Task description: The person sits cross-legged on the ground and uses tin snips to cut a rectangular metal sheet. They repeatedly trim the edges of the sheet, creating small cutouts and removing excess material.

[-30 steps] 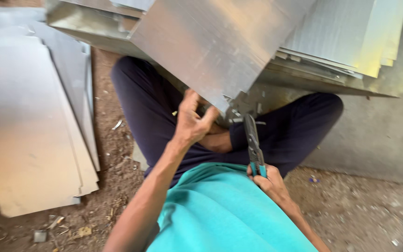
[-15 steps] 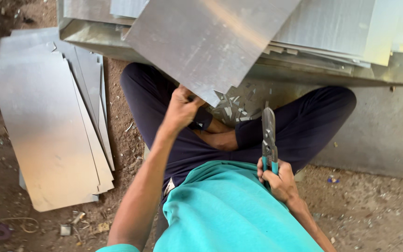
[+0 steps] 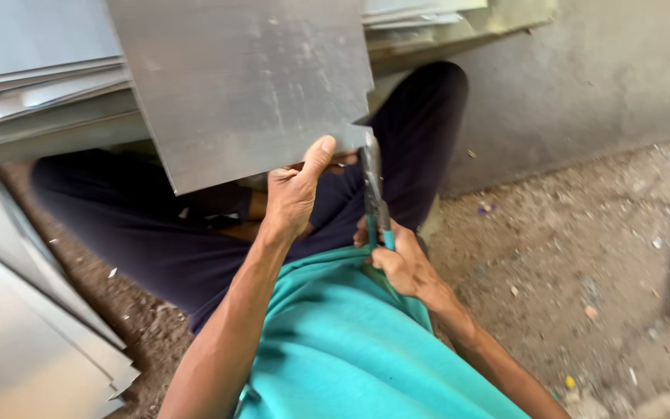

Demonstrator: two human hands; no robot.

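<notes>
My left hand (image 3: 295, 194) grips the lower edge of a flat grey metal sheet (image 3: 249, 81), thumb on top, holding it tilted over my lap. My right hand (image 3: 397, 260) is closed around the teal handles of metal snips (image 3: 374, 194). The snips' blades point up and meet the sheet's lower right corner, where a small notch shows. I sit cross-legged in dark trousers and a teal shirt.
A stack of metal sheets (image 3: 32, 85) lies at the upper left behind the held sheet. More sheets (image 3: 24, 334) lie on the dirt ground at the lower left. A grey concrete wall (image 3: 583, 70) stands at the right, with littered ground (image 3: 583, 271) below it.
The view swung right. The sheet has turned in my left hand so its lower right corner now meets the snips, and my right hand has brought the snips up to it.
</notes>
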